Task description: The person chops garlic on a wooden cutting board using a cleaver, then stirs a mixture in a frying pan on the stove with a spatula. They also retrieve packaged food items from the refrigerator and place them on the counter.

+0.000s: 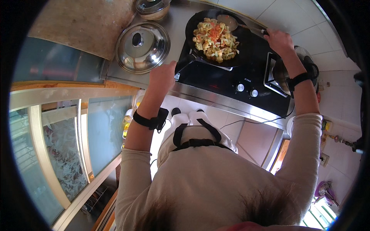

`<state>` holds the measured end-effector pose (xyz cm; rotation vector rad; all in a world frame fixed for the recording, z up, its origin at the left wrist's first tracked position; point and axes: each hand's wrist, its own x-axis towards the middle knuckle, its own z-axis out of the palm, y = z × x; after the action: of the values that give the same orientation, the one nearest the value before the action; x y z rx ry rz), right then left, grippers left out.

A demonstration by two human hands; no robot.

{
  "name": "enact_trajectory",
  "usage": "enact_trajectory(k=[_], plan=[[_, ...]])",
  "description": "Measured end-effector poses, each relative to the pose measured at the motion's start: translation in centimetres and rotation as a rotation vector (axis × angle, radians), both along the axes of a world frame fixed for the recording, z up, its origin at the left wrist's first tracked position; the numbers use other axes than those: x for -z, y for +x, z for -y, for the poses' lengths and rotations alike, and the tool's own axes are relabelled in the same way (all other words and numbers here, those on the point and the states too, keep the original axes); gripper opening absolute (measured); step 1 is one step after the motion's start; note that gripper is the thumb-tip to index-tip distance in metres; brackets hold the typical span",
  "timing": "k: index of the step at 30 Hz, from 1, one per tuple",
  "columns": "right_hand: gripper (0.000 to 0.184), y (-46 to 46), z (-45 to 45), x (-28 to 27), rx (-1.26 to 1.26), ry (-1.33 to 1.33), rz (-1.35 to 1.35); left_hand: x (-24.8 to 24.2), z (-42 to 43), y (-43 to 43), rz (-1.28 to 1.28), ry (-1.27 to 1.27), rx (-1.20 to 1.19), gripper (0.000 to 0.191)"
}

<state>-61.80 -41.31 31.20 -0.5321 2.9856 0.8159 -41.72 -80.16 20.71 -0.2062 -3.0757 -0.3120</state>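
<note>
My left hand (162,75) is wrapped around the black handle (185,63) of a dark wok (189,29), which sits on the left burner of the hob. Inside the wok lie cauliflower florets (203,43), with a heap of chopped red pieces (215,31) on top, perhaps tomato or chili. My right hand (279,41) grips the dark end of a long-handled metal ladle (227,21). Its bowl rests at the wok's far right side, beside the florets. Black bands circle both my wrists.
A domed steel lid (156,43) with a black knob lies on the counter left of the wok. Behind it stands a lidded pot (153,11). A steel pot or kettle (281,72) occupies the right burner, under my right forearm. Two knobs (240,87) sit on the black glass hob (214,78).
</note>
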Motion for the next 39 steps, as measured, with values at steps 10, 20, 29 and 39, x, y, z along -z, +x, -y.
enact_trajectory(k=[10,20,29,39], plan=[[0.046,1.4,-2.3,5.0,0.380,-0.593,0.683,-0.1,-0.2,-0.1,0.052,-0.007,-0.014,0.030],[0.044,4.3,-3.9,0.0,0.544,-0.783,0.698,-0.2,-0.1,-0.6,0.166,-0.011,-0.023,0.032],[0.033,7.4,2.6,-6.0,0.138,-0.056,-0.011,-0.5,0.1,-0.7,0.187,-0.008,0.011,0.026],[0.022,7.3,7.2,-7.5,0.114,0.262,0.049,-0.9,0.0,-0.2,0.121,0.036,0.060,0.016]])
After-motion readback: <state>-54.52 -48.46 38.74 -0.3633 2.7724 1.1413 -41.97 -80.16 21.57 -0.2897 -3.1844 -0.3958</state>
